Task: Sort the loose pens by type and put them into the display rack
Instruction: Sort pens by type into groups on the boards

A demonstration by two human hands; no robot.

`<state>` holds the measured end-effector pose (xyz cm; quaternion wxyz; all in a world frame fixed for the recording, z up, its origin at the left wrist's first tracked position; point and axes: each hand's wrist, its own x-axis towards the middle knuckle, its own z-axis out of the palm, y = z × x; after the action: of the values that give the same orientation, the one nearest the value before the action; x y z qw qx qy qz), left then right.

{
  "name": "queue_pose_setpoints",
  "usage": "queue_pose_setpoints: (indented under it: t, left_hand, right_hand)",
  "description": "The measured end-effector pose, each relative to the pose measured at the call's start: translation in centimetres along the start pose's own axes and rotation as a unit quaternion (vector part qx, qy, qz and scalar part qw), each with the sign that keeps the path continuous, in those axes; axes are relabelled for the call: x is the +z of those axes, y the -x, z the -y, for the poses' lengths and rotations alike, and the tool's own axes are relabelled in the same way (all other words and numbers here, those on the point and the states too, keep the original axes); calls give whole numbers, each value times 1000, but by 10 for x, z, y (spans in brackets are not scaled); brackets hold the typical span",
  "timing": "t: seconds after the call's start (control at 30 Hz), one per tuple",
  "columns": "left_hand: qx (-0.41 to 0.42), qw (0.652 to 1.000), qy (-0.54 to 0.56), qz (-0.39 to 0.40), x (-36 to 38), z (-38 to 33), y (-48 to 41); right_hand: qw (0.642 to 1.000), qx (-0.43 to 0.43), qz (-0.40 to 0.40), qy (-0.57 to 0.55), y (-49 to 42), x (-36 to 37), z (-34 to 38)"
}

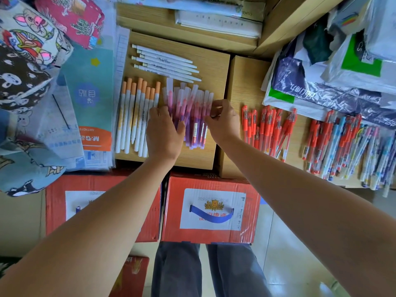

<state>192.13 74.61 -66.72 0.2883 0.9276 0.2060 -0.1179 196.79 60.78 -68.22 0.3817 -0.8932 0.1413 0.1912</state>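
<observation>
Several purple-pink translucent pens lie bunched on a wooden box top. My left hand rests flat on the bunch's left side, fingers straight. My right hand touches its right edge, fingers curled, pinching one pen. To the left lie white pens with orange caps, and behind them plain white pens. Red pens and mixed red and patterned blue pens lie on the box to the right. No display rack shows.
Red cardboard boxes stand below the wooden surface. Patterned fabric cases and a teal sticker pack crowd the left. Plastic-wrapped packets pile up at the right, with flat packages at the back.
</observation>
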Motion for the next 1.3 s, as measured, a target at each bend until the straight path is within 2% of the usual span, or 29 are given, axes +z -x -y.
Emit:
queue_pose_setpoints:
  t: [0.33, 0.77, 1.03, 1.3]
  left_hand:
    - [-16, 1000, -2, -8, -7, 11, 1]
    - [-25, 999, -20, 17, -4, 13, 6]
    - [-15, 999, -27, 7, -1, 15, 10]
    - [-6, 1000, -18, -12, -5, 16, 11]
  right_hand:
    - [1000, 4, -2, 2, -2, -2, -1]
    - [998, 24, 60, 21, 0, -7, -4]
    - [999, 32, 30, 19, -1, -7, -8]
    - [999, 23, 39, 11, 4, -16, -9]
